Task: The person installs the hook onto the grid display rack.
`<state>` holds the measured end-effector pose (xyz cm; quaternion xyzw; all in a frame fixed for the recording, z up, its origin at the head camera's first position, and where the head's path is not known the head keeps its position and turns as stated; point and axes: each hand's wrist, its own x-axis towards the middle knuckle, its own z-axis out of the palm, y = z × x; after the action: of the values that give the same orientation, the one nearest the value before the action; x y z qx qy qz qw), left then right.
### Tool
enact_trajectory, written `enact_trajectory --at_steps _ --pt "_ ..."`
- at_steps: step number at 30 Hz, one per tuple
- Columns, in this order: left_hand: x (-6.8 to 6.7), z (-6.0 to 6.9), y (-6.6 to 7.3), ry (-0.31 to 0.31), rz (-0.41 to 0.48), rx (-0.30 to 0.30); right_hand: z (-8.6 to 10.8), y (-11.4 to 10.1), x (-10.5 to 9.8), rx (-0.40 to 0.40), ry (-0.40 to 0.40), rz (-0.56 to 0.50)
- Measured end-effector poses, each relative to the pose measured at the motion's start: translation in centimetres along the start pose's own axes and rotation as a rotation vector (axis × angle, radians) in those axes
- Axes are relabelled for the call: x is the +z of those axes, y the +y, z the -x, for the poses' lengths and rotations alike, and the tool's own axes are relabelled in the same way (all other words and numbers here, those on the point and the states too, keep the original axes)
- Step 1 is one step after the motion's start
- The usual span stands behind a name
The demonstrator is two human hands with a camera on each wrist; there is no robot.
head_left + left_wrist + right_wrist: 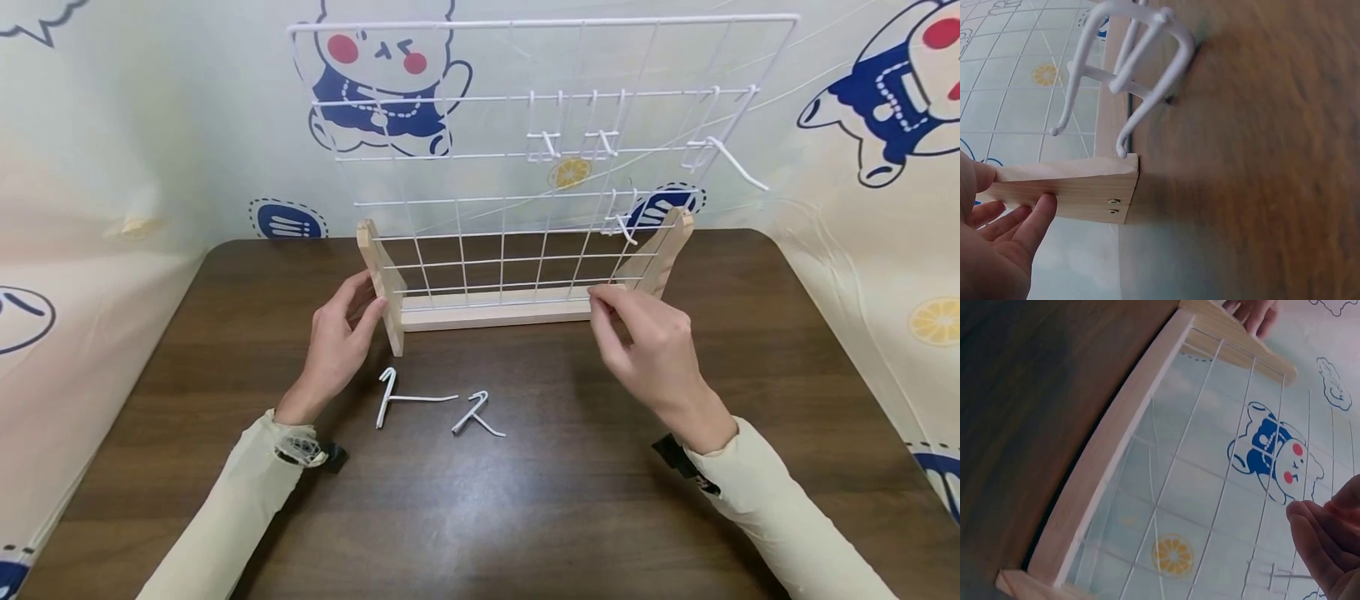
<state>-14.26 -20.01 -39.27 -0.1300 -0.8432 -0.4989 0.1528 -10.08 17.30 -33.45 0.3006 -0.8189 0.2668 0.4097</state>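
A white wire grid panel (502,235) stands upright in a wooden stand (495,317). My left hand (337,337) grips the stand's left side piece (1079,194), thumb at its edge and fingers against its outer face. My right hand (648,354) is in front of the grid's lower right part. Its fingertips (1297,512) meet the thumb, and nothing shows between them. Several white hooks, among them a low one (622,225) above the right hand and a long one (727,158) at the right edge, hang on the grid.
Two loose white hooks, a longer one (405,397) and a shorter one (480,414), lie on the brown table (480,517) in front of the stand. Behind the table hangs a printed cloth (187,125) with cartoon figures.
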Motion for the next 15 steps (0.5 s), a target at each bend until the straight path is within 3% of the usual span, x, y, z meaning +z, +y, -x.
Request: enact_trajectory --at_steps 8,15 --pt "0.1 0.0 0.0 -0.007 0.012 -0.007 0.5 -1.5 2.0 -0.03 -0.075 -0.089" --pt "0.0 -0.1 0.0 0.0 0.012 -0.005 0.9 -4.6 4.5 -0.086 -0.249 -0.167"
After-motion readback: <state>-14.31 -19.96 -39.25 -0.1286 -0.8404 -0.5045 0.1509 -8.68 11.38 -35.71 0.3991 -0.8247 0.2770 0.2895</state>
